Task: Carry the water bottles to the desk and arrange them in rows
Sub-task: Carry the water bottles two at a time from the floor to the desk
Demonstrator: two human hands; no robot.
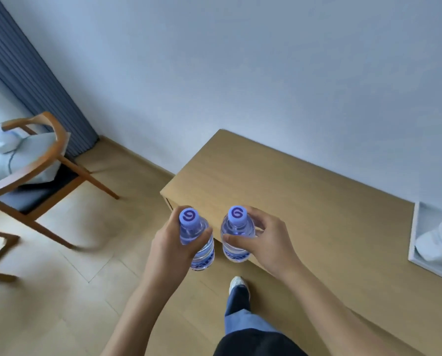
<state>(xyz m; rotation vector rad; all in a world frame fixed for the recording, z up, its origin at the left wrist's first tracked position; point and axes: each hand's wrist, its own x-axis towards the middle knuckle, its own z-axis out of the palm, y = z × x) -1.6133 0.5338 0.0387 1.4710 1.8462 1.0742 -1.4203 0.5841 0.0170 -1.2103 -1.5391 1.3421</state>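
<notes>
I carry two clear water bottles with blue caps, one in each hand, both upright. My left hand (pixel 168 242) grips the left bottle (pixel 198 240) around its upper body. My right hand (pixel 263 240) grips the right bottle (pixel 237 237) just under the neck. Both bottles hover side by side at the near left corner of the light wooden desk (pixel 291 191), which stands against the white wall. The bottles' lower ends are partly hidden by my fingers.
A white tray (pixel 415 227) holding a folded white cloth sits at the desk's right end. A wooden chair (pixel 47 160) with pillows on it stands to the left on the wood floor. A blue curtain (pixel 27 73) hangs behind it. My leg and shoe (pixel 237 285) are below.
</notes>
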